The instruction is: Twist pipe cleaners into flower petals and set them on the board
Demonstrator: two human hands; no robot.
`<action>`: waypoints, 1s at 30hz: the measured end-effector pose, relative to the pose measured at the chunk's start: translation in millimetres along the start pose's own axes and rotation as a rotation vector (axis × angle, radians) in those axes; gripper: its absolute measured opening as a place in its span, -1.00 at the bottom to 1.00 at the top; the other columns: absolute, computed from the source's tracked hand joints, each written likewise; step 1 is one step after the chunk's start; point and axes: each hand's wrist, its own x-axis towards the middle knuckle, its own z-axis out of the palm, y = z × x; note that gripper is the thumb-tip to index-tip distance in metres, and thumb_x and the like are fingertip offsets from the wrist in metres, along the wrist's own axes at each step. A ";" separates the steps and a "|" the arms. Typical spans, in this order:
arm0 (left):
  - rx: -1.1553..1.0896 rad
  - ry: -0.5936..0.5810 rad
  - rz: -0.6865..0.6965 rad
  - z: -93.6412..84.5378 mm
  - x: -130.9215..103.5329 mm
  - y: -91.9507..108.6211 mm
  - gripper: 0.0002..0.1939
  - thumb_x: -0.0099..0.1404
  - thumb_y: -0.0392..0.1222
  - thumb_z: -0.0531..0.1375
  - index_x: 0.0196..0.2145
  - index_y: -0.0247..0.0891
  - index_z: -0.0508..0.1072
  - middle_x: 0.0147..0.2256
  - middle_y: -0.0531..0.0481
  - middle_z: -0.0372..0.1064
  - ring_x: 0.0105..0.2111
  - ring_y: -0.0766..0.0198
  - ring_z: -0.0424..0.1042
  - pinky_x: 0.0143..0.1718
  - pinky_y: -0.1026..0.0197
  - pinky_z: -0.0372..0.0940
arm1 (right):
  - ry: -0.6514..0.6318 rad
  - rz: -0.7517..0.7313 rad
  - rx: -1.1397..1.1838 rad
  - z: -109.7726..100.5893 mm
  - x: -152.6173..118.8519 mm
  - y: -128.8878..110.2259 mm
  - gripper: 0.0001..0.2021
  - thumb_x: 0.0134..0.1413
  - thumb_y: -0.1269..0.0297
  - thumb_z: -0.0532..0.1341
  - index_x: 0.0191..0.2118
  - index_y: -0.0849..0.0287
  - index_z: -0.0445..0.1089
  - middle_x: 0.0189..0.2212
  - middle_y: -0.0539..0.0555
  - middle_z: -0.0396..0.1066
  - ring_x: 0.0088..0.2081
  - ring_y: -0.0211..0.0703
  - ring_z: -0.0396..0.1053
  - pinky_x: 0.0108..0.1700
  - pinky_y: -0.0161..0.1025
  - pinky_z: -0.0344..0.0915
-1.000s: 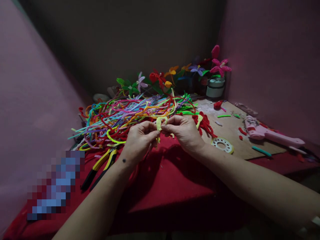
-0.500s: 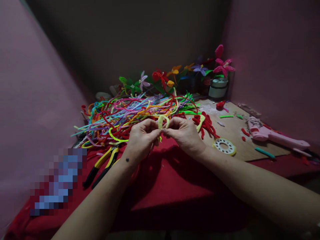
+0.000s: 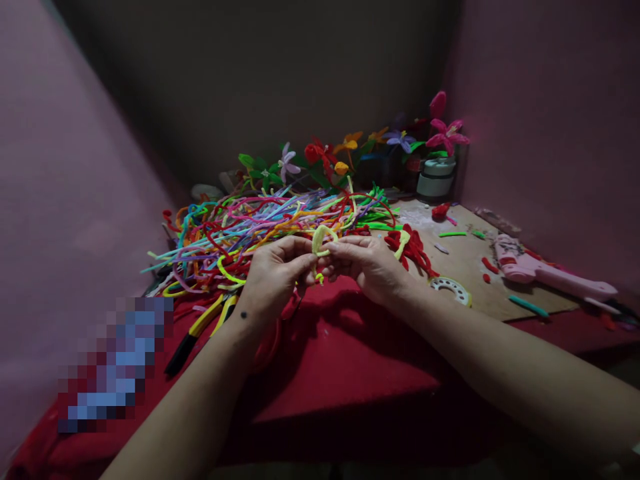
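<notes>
Between my two hands, a pale yellow pipe cleaner [image 3: 320, 240] is bent into a loop, with a brighter yellow end hanging below it. My left hand [image 3: 277, 270] pinches the loop's left side between thumb and finger. From the other side my right hand [image 3: 373, 267] closes on its lower right part. Behind the hands lies a heap of many-coloured pipe cleaners [image 3: 280, 213]. Just beyond my right wrist sit some red bent pipe cleaners [image 3: 417, 253] and another pale yellow piece [image 3: 401, 245].
Yellow-and-black pliers [image 3: 197, 333] lie beside my left forearm on the red cloth [image 3: 350, 387]. At right, a board [image 3: 475, 267] bears a round white-and-yellow disc [image 3: 453, 291], a pink glue gun [image 3: 555, 270] and scraps. Pipe-cleaner flowers [image 3: 323, 155] and a grey pot [image 3: 436, 177] stand behind.
Both hands have shifted slightly and the loop has turned and opened wider. My left hand moved a little left and down; my right forearm now covers part of the disc.
</notes>
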 end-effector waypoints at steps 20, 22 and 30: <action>0.009 -0.083 -0.034 8.8 -1.7 -1.9 -0.87 0.12 -0.24 0.17 -0.41 -0.38 0.41 -0.65 0.05 0.33 -0.69 0.42 0.27 -0.64 0.37 0.22 | 0.049 -0.021 0.060 -4.3 5.1 -4.5 -0.77 -0.27 0.25 0.34 -0.42 0.25 0.40 -0.56 -0.02 0.36 -0.59 -0.39 0.22 -0.57 -0.38 0.07; -0.015 -0.108 -0.079 7.3 -1.4 -1.4 -0.87 0.12 -0.22 0.16 -0.42 -0.38 0.39 -0.67 0.04 0.33 -0.72 0.41 0.26 -0.68 0.36 0.21 | 0.048 -0.025 0.045 -6.0 7.3 -5.0 -0.79 -0.22 0.21 0.31 -0.48 0.28 0.40 -0.61 -0.02 0.33 -0.61 -0.39 0.18 -0.60 -0.39 0.01; -0.042 -0.255 -0.270 -6.9 5.5 -2.2 -0.82 0.07 -0.17 0.21 -0.51 -0.33 0.29 -0.71 0.01 0.35 -0.80 0.37 0.24 -0.78 0.37 0.12 | 0.159 -0.012 0.102 -3.8 8.3 -0.9 -0.80 -0.25 0.22 0.31 -0.58 0.24 0.33 -0.64 -0.02 0.35 -0.59 -0.33 0.25 -0.52 -0.35 0.15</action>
